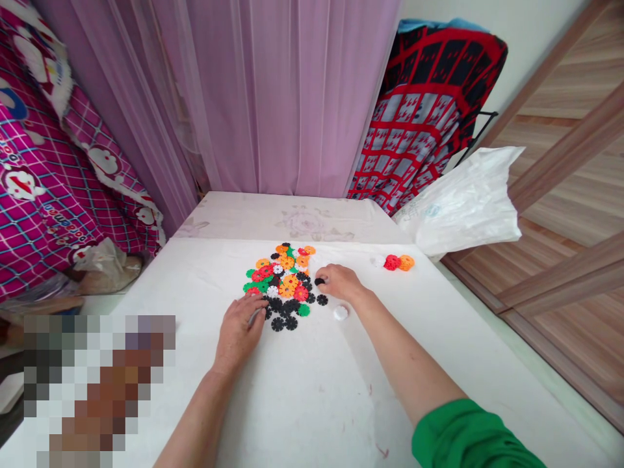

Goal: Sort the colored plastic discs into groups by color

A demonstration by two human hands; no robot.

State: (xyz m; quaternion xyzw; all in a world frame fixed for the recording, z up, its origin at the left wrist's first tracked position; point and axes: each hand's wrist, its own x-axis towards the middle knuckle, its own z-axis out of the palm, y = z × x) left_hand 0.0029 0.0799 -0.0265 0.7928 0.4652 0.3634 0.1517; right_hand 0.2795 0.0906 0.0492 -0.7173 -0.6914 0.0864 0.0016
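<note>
A heap of flat, notched plastic snowflake discs (287, 286) lies on the white-covered table, in orange, red, green, white and black. My right hand (338, 283) is at the heap's right side, its fingertips pinched on a black snowflake disc (320, 281). My left hand (241, 328) rests at the near left edge of the heap, thumb and fingers curled toward each other beside the black discs (277, 323). What those fingers hold, if anything, is hidden. Below my right wrist lies a white disc stack (340, 313).
Farther right on the table is a row of white, red and orange discs (392, 262). A white plastic bag (463, 201) stands at the table's right back edge. Behind are a purple curtain (273, 97) and a red-black patterned cloth (414, 117). A blurred patch covers the lower left.
</note>
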